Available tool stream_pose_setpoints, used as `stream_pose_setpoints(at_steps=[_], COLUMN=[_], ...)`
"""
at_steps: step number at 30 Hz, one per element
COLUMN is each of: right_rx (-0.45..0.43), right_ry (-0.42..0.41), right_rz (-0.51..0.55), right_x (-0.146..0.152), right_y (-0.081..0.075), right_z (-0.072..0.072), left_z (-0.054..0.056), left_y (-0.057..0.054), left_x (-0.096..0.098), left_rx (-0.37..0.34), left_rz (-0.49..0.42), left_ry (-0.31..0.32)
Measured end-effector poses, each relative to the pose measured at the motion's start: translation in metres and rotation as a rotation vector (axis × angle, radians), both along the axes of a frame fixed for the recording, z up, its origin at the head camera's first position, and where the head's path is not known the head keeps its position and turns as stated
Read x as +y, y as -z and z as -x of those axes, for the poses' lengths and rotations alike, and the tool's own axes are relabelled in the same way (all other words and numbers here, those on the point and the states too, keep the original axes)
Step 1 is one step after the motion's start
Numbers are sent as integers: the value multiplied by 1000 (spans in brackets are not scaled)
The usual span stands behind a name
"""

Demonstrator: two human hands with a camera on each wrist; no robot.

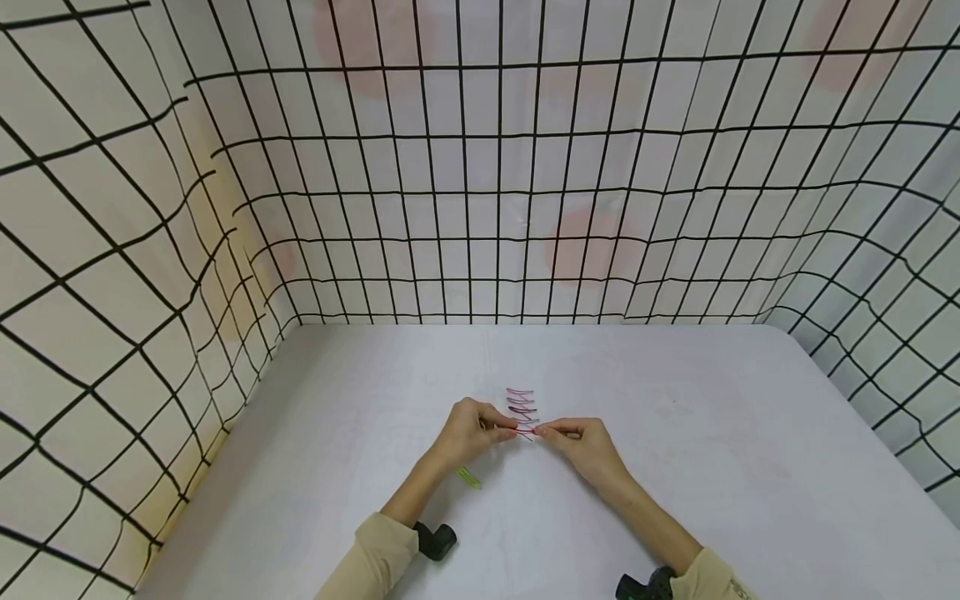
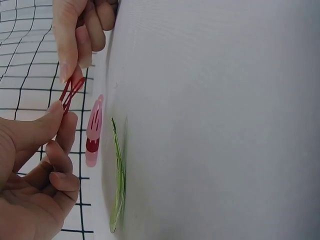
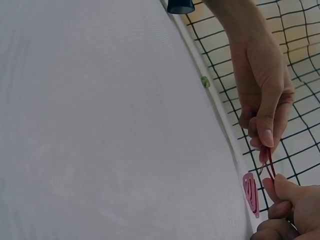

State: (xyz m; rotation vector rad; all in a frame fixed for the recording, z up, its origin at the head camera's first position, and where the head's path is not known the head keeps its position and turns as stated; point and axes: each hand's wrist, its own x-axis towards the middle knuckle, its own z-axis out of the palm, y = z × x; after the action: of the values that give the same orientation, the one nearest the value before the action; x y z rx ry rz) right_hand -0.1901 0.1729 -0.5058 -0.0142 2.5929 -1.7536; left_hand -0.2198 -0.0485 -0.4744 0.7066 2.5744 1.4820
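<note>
Between the two hands is a red snap hair clip, its thin frame and tongue spread apart in the left wrist view. My left hand pinches one end with thumb and forefinger, while my right hand pinches the other. Just beyond the fingers, several pink and red hair clips form a column on the table; a pink clip with a darker band shows close by in the left wrist view. A green hair clip lies nearer the body, beside the left wrist.
The white table spreads out under both arms. Black grid netting in front of pale cloth stands behind it and along both sides. Dark wrist cameras are strapped below the left and right hands.
</note>
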Motion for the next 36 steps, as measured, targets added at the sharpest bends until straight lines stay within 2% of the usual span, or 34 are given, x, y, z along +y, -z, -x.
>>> stream_pose_setpoints(at_steps=[7,19,24,30,36], right_rx=[17,76,119,133,146], right_ry=[-8,-44,-64,-81,-69], right_rz=[-2,-16,-52,-102,-140], right_x=[-2,2,6,9,7], right_y=[-3,-2,-2,1,2], right_z=[0,2,3,7,11], left_z=[1,7,11,15,17], left_y=[-2,-1,1,3,1], left_x=[0,-3,0,8,13], left_rx=[45,20,44,90,82], left_rz=[19,58,76,171,211], left_ry=[11,66,84,69,63])
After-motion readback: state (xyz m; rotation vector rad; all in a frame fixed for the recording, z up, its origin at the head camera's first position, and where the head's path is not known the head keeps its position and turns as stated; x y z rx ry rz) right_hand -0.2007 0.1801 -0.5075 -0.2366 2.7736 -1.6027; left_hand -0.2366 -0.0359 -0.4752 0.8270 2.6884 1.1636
